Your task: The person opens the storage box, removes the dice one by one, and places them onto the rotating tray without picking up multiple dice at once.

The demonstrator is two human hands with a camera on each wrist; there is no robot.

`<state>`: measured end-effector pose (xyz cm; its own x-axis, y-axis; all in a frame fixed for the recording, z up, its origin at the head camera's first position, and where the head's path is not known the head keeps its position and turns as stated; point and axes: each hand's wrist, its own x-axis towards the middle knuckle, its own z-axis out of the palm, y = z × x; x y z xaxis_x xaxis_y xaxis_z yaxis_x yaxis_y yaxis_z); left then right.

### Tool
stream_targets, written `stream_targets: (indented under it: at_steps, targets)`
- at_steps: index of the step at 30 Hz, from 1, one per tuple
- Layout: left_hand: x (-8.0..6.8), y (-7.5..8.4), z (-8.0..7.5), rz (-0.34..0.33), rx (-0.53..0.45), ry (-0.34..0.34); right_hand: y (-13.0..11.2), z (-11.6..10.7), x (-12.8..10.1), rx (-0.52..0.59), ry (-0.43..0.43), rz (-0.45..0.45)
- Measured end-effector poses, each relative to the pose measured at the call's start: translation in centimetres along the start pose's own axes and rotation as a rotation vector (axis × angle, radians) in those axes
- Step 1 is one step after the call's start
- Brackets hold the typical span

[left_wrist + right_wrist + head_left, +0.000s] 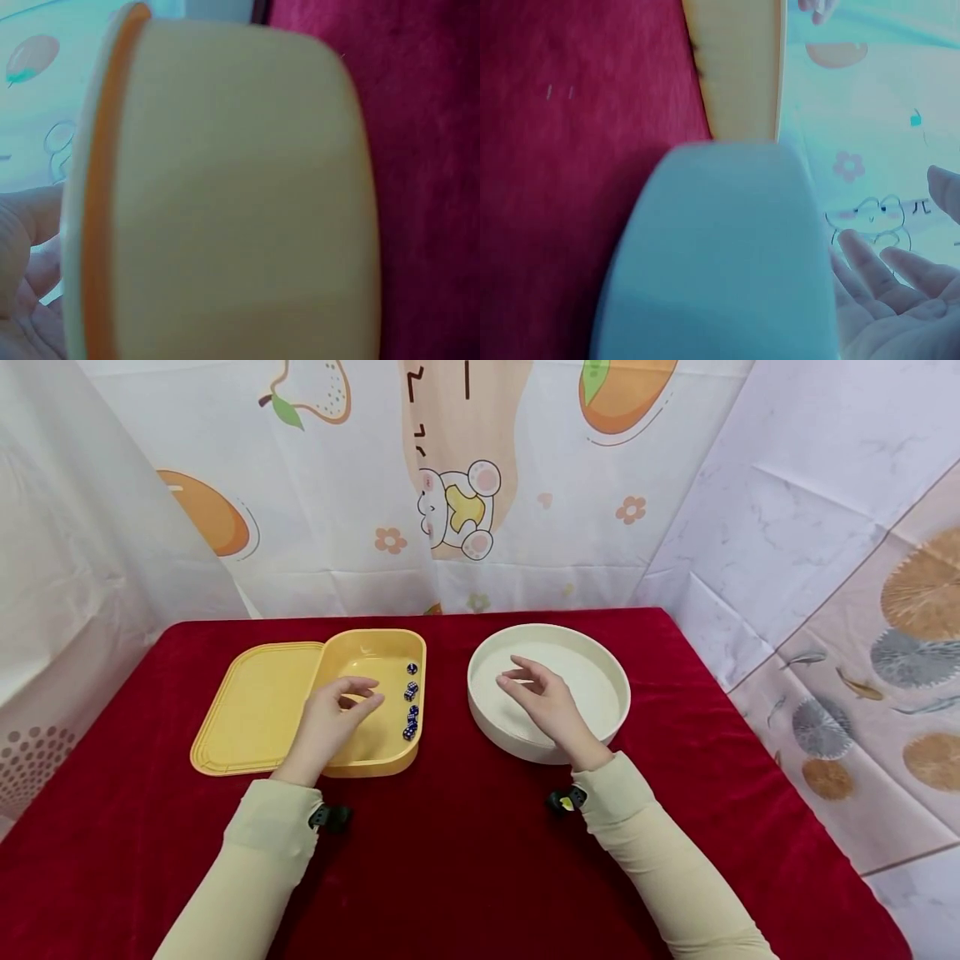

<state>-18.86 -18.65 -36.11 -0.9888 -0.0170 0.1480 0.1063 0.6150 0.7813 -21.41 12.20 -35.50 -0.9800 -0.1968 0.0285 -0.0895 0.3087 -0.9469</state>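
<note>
Inside the yellow box point(375, 710), left of centre on the table, I count a row of small blue dice point(411, 710) lying along its right wall, from far to near. Left hand point(333, 714): I see it hovering over the box floor just left of the dice, fingers curled loosely inward with the thumb near the fingertips; I cannot tell whether it pinches a die. On the left wrist view I get only the box's outer wall point(240, 202) filling the frame, with a bit of palm point(22, 300) at the left edge.

Yellow lid point(255, 706): lies flat, touching the box's left side.

White round tray point(611, 681): stands right of the box, apart from it. Right hand point(543, 697): I see it held above the tray's near-left part, fingers relaxed and slightly spread, holding nothing. The right wrist view shows the tray's wall point(720, 255) close up, open fingers point(889, 285) beyond it, and the yellow box edge point(739, 67) farther off.

Red velvet cloth point(465, 860): covers the table. Fruit-and-cartoon printed sheets point(337, 485) hang behind and at both sides.
</note>
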Motion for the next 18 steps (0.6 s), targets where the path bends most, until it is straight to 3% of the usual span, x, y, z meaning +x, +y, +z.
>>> stream_targets:
  at_steps: [12, 18]
  targets:
    - [0.5, 0.4, 1.7, -0.101, 0.044, -0.28, 1.6, -3.7, -0.1, -0.089, 0.156, 0.018]
    - [0.8, 0.2, 2.3, -0.11, 0.135, -0.358, 2.6, -5.7, -0.4, -0.096, 0.222, 0.044]
